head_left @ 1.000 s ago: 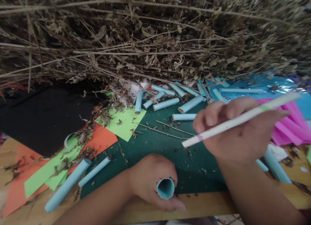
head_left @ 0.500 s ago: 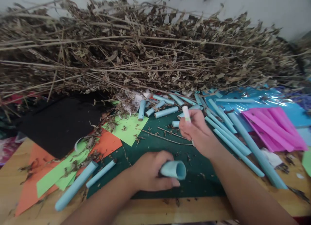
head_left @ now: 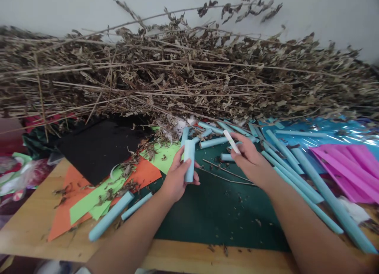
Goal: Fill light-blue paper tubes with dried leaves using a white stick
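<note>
My left hand point(head_left: 177, 175) is closed around a short light-blue paper tube point(head_left: 190, 160), held nearly upright above the dark green mat point(head_left: 216, 214). In my right hand point(head_left: 251, 161) a thin white stick point(head_left: 231, 141) is pinched between thumb and fingers, pointing up and to the left; its exact kind is unclear. Several short blue paper rolls point(head_left: 213, 142) lie behind the hands. Longer blue tubes point(head_left: 331, 199) rest by my right forearm. Left of my left forearm lie a thick blue tube point(head_left: 111, 216) and a thinner one point(head_left: 136, 206).
Dried leafy stems point(head_left: 183, 72) are heaped along the back wall. Black sheet point(head_left: 103, 147), orange paper point(head_left: 63, 211) and green paper strips point(head_left: 89, 203) lie at left. Pink folded paper point(head_left: 346, 167) and shiny blue film point(head_left: 314, 136) are at right. The wooden table edge point(head_left: 189, 254) runs along the front.
My left hand has raised the tube and turned it from lying toward me to nearly upright. The white stick in my right hand now shows more of its length. The view has shifted slightly left.
</note>
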A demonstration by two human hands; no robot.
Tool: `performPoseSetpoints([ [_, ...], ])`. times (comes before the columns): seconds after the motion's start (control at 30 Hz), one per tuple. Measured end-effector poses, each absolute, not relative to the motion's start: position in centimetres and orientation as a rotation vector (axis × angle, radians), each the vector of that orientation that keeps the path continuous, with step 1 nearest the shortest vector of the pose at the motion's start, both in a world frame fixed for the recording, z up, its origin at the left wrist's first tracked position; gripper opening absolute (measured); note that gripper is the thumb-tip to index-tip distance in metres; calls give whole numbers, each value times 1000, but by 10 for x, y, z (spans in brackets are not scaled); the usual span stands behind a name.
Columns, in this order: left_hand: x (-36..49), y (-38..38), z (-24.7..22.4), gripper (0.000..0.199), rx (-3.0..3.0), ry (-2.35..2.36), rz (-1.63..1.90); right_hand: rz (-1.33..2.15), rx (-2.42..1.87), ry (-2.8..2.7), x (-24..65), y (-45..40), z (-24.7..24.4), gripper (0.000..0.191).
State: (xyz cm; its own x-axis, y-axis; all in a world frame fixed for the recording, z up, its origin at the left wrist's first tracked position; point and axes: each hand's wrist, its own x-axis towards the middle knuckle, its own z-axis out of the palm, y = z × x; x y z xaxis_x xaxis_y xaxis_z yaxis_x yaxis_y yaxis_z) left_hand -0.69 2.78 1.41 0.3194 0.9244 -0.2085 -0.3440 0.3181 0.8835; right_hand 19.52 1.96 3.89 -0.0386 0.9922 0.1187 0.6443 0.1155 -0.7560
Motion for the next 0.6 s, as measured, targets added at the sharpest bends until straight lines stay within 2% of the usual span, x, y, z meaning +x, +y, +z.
performPoseSetpoints([
  [0.1,-11,34,17,21,513,782,1005,732,-1631,-1857,189,20,37,39],
  [0.17,-14,36,19,15,361,727,1008,766,-1618,-2011,184,19,37,31],
  [0.27,-18,38,22,11,226,713,1093,748,-1525,-2356,172,14,36,27],
  [0.37,-19,40,24,10,154,741,1227,587,-1502,-2605,157,8,32,31],
  [0.6,-15,39,23,13,156,838,1397,509,-1478,-2633,137,-3,27,32],
])
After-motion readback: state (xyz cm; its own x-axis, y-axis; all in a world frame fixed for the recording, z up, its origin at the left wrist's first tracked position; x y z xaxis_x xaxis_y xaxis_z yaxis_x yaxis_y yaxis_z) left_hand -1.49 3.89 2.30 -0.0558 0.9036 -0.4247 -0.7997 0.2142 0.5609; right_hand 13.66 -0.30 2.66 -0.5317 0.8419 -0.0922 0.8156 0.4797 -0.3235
